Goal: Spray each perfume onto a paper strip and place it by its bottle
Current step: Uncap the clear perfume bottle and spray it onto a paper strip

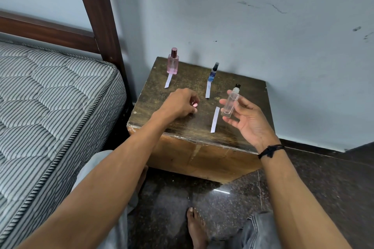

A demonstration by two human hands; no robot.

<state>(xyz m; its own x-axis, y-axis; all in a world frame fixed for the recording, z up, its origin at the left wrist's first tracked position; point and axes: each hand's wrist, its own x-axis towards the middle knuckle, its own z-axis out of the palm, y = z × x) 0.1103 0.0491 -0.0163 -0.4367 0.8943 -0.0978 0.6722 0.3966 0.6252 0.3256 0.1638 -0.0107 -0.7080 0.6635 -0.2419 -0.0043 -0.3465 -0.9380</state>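
Scuffed wooden stool (190,127) by pale wall (263,26); left grip (180,103) around cap (194,104), right grip (249,119) around clear bottle (229,105).

Home bedroom, striped mattress (50,91), wooden bedframe (95,12), bedside table (182,147)

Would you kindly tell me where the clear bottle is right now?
In the head view, the clear bottle is held in the right hand above the right side of the table, just right of a loose paper strip.

My left hand (180,103) hides most of the pink cap (194,104) in its grip; lettering on the pink bottle (172,64) is too small to read; the mattress (50,97) runs off the left edge.
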